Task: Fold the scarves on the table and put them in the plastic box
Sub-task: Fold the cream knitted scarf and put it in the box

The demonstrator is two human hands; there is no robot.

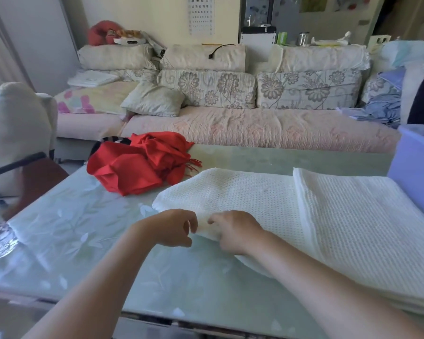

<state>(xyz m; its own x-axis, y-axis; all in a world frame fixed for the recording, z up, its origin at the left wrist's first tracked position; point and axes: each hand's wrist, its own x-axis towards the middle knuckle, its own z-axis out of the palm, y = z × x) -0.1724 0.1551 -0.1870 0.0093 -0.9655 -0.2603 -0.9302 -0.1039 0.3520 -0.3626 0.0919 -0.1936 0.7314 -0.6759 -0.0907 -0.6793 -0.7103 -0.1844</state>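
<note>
the red scarf (132, 167) lies crumpled at the far left of the table (71, 228). my left hand (171, 227) and right hand (233, 231), fingers curled, both pinch the white scarf (255, 192) at its near-left corner, i judge to lift it for a fold. its long axis runs left-right, ending beside the plastic box (416, 167).

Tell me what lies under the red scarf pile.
A black-and-white striped cloth pokes out at the far edge of the red scarf; how much lies underneath is covered.
</note>
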